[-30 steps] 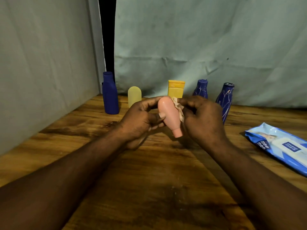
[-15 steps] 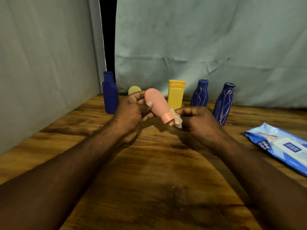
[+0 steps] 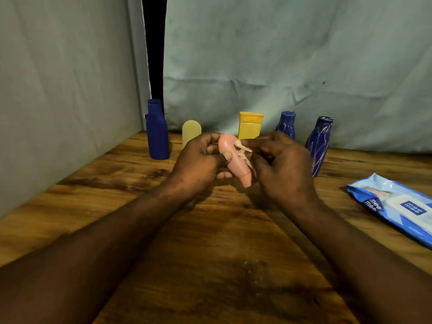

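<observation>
My left hand (image 3: 198, 164) grips a small pink bottle (image 3: 235, 160) above the wooden table (image 3: 210, 265), cap end pointing down toward me. My right hand (image 3: 282, 169) pinches a crumpled white wipe (image 3: 243, 152) and holds it against the bottle's right side. Both hands meet in the middle of the view, in front of the row of bottles.
Along the back stand a dark blue bottle (image 3: 157, 130), a pale yellow bottle (image 3: 191, 132), a yellow bottle (image 3: 250, 125) and two blue marbled bottles (image 3: 285, 123) (image 3: 319, 146). A blue pack of wipes (image 3: 397, 206) lies at the right. Cloth walls close off the left and back.
The pink bottle swung from tilted with its cap to the right back to cap down. My right hand moved the wipe from the cap up along the bottle's side.
</observation>
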